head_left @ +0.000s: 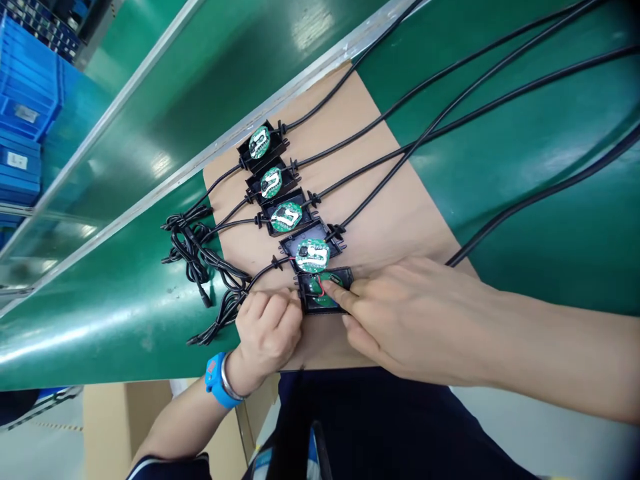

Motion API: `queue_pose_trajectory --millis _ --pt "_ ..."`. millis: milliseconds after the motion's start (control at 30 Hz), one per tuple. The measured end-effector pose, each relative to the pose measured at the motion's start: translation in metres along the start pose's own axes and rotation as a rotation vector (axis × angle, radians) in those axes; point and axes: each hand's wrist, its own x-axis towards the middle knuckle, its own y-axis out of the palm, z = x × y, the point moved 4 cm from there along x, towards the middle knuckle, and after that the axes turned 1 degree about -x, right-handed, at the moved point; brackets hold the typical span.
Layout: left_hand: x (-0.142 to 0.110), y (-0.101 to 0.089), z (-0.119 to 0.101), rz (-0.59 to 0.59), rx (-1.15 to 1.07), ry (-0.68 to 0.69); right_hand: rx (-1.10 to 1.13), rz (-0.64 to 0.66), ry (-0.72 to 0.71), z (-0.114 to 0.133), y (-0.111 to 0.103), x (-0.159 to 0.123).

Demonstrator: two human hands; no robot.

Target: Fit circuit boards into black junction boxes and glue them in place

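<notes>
Nearest me lies an open black plastic case (339, 308) holding a round green circuit board (330, 301) with a red wire (321, 285) looped over it. My left hand (270, 327) is closed in a fist against the case's left end; its fingers hide what they grip. From the right, my right hand (390, 307) grips the case's right end, index finger stretched onto the board by the red wire. Just beyond sits another open case (295, 241), its round board (313, 256) bearing a white strip and partly overhanging the near edge.
Three more open cases with boards, including the farthest case (273, 158), continue the row on a brown sheet (400, 200). Black cables (370, 130) run off right; bundled cables (193, 247) lie left on the green bench (125, 320). A metal rail (300, 93) borders it. Blue bins (27, 87) stand far left.
</notes>
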Motion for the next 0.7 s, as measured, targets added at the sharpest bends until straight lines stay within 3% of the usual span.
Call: queue_pose_trajectory --millis 133,267,433,567,700 --pt "-0.007 -0.004 -0.002 0.168 0.055 0.072 -0.005 0.023 -0.004 0.001 -0.001 0.001" --pt "-0.014 -0.014 -0.004 0.314 -0.014 -0.047 -0.022 0.046 0.009 0.000 -0.002 0.002" --pt "-0.015 -0.010 -0.031 0.432 0.188 -0.059 0.007 0.050 0.038 -0.003 0.000 0.000" --pt "-0.009 -0.005 -0.043 0.450 0.242 -0.057 0.028 0.094 0.051 -0.004 0.003 -0.001" --pt "0.004 -0.011 -0.031 0.467 0.080 -0.070 0.045 0.130 0.053 -0.006 0.000 0.000"
